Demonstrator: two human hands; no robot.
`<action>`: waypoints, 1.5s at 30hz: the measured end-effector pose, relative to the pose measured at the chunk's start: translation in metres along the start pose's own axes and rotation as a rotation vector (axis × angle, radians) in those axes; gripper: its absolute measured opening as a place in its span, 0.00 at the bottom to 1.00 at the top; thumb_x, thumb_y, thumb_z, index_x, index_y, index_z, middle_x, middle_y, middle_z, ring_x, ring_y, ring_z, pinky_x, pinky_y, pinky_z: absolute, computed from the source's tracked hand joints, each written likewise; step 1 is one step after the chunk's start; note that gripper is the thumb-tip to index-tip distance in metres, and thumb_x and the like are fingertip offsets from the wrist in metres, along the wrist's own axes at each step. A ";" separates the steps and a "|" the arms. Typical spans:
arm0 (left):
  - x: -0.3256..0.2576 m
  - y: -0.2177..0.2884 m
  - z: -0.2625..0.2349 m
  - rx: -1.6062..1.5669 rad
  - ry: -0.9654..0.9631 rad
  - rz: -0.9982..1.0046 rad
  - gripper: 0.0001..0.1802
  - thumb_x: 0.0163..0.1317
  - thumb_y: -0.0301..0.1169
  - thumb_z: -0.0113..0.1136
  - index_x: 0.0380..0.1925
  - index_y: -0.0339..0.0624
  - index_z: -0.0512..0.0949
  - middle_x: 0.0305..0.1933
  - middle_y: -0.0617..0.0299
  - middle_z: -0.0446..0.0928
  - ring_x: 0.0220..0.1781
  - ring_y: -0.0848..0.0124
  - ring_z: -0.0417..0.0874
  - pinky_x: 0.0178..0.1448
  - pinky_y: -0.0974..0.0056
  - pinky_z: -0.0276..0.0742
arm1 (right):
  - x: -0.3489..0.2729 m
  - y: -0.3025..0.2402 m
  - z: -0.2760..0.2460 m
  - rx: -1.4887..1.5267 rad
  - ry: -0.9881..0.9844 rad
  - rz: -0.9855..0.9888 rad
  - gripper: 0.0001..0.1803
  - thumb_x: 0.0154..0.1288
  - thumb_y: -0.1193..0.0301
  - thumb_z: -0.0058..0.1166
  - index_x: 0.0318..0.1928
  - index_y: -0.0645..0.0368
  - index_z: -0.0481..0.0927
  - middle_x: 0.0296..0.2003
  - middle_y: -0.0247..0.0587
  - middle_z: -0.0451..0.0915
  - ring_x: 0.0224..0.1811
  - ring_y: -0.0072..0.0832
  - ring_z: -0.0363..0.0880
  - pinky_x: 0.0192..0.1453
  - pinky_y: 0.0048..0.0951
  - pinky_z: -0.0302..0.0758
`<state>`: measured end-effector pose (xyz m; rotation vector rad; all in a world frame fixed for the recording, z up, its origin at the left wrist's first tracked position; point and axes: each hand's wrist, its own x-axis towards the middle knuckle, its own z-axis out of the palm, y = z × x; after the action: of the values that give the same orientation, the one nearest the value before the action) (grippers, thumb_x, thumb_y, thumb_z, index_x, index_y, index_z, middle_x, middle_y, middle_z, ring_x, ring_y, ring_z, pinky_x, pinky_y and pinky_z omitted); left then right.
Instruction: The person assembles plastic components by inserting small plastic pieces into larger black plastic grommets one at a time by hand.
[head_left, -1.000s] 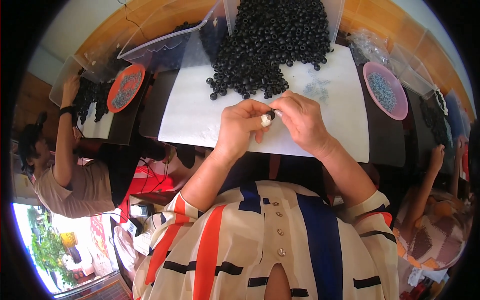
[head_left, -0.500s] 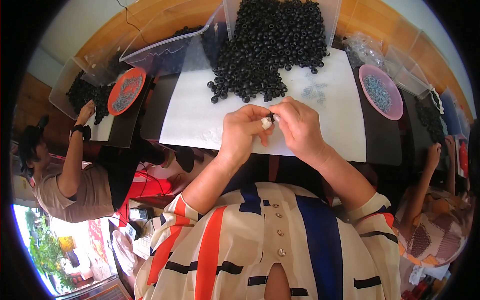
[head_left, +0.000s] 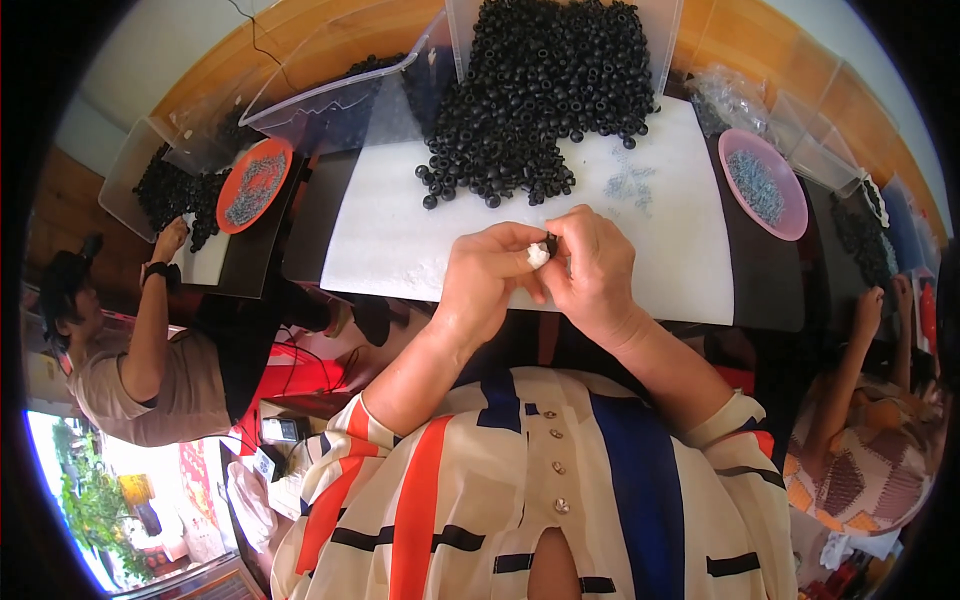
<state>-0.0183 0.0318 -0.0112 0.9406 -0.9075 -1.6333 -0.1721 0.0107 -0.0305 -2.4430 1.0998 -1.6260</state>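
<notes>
Over the front of the white sheet (head_left: 400, 210), my left hand (head_left: 482, 275) and my right hand (head_left: 596, 262) meet, fingers closed in a pinch. Between their fingertips is a small black rounded part (head_left: 551, 243), mostly covered. White wrapping (head_left: 538, 256) sits at the tip of my left thumb. Whether my right fingers also hold something smaller is too hidden to tell. Just beyond my hands, a heap of black rounded parts with holes (head_left: 550, 100) spills onto the sheet. Small pale blue-grey pieces (head_left: 630, 187) lie scattered right of the heap.
A pink plate (head_left: 790, 205) of small grey-blue pieces stands at right, an orange plate (head_left: 279, 160) of similar pieces at left. A clear plastic bin (head_left: 330, 110) is at the back left. One person (head_left: 150, 350) works at left, another (head_left: 860, 440) at right.
My right hand has turned and shifted slightly nearer and leftward. The black part has moved a little to the right, still between my fingertips.
</notes>
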 end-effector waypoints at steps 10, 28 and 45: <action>-0.004 -0.006 0.003 0.152 0.033 -0.006 0.09 0.65 0.24 0.62 0.40 0.26 0.81 0.29 0.54 0.81 0.21 0.69 0.78 0.25 0.68 0.73 | -0.004 0.000 -0.005 0.081 -0.079 0.077 0.16 0.44 0.79 0.62 0.35 0.57 0.71 0.27 0.39 0.73 0.26 0.40 0.75 0.30 0.40 0.70; -0.003 -0.006 0.004 0.056 0.044 -0.019 0.07 0.65 0.22 0.59 0.38 0.26 0.81 0.31 0.54 0.81 0.22 0.72 0.77 0.26 0.70 0.73 | -0.007 -0.003 -0.007 0.073 -0.046 0.048 0.24 0.44 0.80 0.62 0.47 0.63 0.76 0.32 0.42 0.74 0.31 0.41 0.75 0.35 0.40 0.71; -0.004 -0.007 0.005 0.007 0.073 0.014 0.08 0.65 0.22 0.60 0.40 0.25 0.80 0.29 0.54 0.81 0.23 0.70 0.78 0.26 0.69 0.72 | 0.004 0.001 -0.004 0.071 -0.052 -0.004 0.17 0.41 0.81 0.61 0.36 0.58 0.74 0.28 0.39 0.72 0.27 0.40 0.73 0.31 0.40 0.69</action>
<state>-0.0251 0.0380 -0.0150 0.9901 -0.8688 -1.5753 -0.1753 0.0095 -0.0257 -2.4293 1.0131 -1.5652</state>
